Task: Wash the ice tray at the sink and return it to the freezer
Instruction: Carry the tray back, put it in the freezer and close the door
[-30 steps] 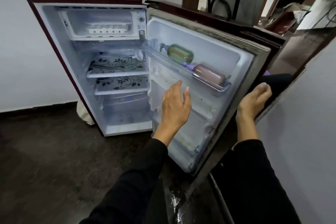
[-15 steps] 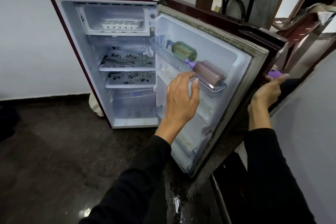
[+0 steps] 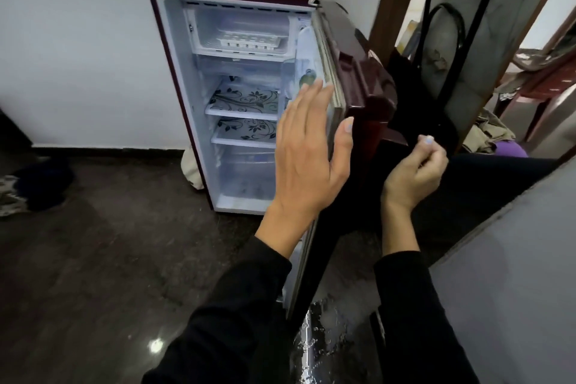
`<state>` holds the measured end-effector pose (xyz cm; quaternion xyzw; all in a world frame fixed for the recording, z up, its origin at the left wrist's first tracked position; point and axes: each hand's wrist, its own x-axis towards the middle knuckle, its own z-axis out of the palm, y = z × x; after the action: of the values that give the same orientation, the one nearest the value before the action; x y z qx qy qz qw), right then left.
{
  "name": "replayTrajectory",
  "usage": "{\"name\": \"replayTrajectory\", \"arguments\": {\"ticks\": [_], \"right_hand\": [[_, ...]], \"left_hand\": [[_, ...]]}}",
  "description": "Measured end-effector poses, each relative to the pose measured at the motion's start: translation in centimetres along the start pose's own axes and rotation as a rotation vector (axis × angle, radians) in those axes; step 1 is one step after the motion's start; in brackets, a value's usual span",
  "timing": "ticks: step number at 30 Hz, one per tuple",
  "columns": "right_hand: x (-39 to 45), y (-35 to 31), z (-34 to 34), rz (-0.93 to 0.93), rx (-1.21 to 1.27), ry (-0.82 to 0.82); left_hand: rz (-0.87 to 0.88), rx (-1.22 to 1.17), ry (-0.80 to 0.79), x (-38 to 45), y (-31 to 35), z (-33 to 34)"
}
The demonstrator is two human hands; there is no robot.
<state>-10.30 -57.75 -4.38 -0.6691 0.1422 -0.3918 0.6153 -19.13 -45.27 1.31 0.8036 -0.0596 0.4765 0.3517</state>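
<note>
While the small maroon single-door fridge stands against a white wall with its door swung partly open, both hands reach toward that door. The left hand has its fingers straight and together, lying flat along the inner edge of the door, with the thumb spread across to the door's outer maroon face; it grips nothing. The right hand hovers just beside the door's outer side, apart from it, with its fingers loosely curled inward and holding nothing. Both arms wear black sleeves.

The white plastic ice tray sits inside the freezer compartment at the top of the fridge, lying level on the compartment floor. Below it are two white shelves with a black floral print, and a clear drawer at the bottom. A green bottle shows in the door rack, partly hidden behind the left fingers.

The floor is dark polished stone, with a wet patch near the bottom of the door.
</note>
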Motion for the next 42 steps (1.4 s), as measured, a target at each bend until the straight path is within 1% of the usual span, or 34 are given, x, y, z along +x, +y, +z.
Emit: {"name": "replayTrajectory", "arguments": {"ticks": [2, 4, 8, 13, 17, 22, 25, 28, 31, 39, 42], "right_hand": [[-1.7, -0.8, 1.6, 0.042, 0.042, -0.164], [-4.1, -1.7, 3.2, 0.071, 0.051, -0.269], [-9.1, -3.2, 6.6, 0.084, 0.061, -0.266], [-14.5, -4.6, 10.9, 0.040, 0.067, -0.350], [-18.5, -5.7, 15.0, 0.044, 0.078, -0.433], [-22.7, -6.3, 21.1, 0.038, 0.073, -0.519], [-24.7, -6.3, 24.9, 0.019, 0.045, -0.551], [-26.3, -6.3, 28.3, 0.026, 0.034, -0.585], [-27.4, -6.5, 31.0, 0.012, -0.003, -0.657], [-27.4, -6.8, 37.8, -0.047, -0.102, -0.867], [-26.9, -6.5, 40.4, -0.042, -0.110, -0.939]], "left_hand": [[0.011, 0.042, 0.018, 0.5, -0.7, -1.7], [0.023, 0.090, 0.029, 1.1, -1.7, -3.4], [0.069, 0.205, 0.061, 2.6, -4.9, -6.7], [0.106, 0.324, 0.066, 4.6, -9.8, -10.4], [0.153, 0.415, 0.007, 6.4, -14.4, -12.9], [0.119, 0.535, -0.103, 9.2, -21.0, -15.4], [0.142, 0.621, -0.164, 11.4, -25.0, -16.3], [0.173, 0.624, -0.238, 13.5, -28.9, -16.9], [0.183, 0.637, -0.279, 15.4, -32.1, -17.1], [0.098, 0.590, -0.294, 19.9, -39.2, -16.4], [0.077, 0.582, -0.294, 21.3, -41.6, -15.9]]}}
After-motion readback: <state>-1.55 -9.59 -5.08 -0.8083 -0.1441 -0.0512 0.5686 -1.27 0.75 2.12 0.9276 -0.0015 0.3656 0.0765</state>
